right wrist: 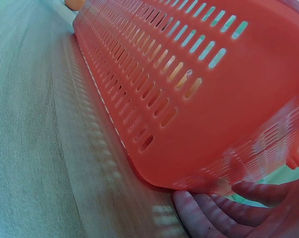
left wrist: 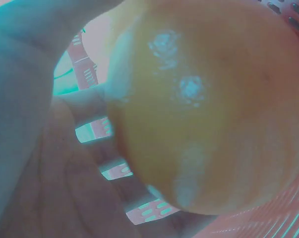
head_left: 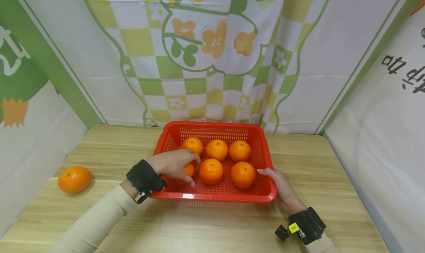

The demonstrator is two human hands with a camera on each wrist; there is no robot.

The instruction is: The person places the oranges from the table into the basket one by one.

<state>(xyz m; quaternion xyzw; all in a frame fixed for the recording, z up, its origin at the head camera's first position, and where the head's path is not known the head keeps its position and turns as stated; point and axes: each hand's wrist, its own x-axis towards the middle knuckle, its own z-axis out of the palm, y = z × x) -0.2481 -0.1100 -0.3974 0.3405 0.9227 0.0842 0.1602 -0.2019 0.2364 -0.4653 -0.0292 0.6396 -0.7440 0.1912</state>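
A red plastic basket (head_left: 229, 198) with slotted walls stands on the wooden table, holding several oranges in two rows. My left hand (head_left: 174, 163) reaches over its left side and grips the front-left orange (head_left: 189, 169), fingers and thumb curled round it. In the left wrist view this orange (left wrist: 213, 114) fills most of the picture, against the palm. At the basket's right side, my right hand (head_left: 282, 186) holds on with the thumb over the rim. Its fingers (right wrist: 204, 215) lie at the bottom edge outside, as the right wrist view shows.
One more orange (head_left: 75, 179) lies on the table (head_left: 116, 146) to the left, outside the basket. A patterned curtain (head_left: 212, 87) hangs right behind the basket, and printed cloth walls (head_left: 375, 109) close in both sides.
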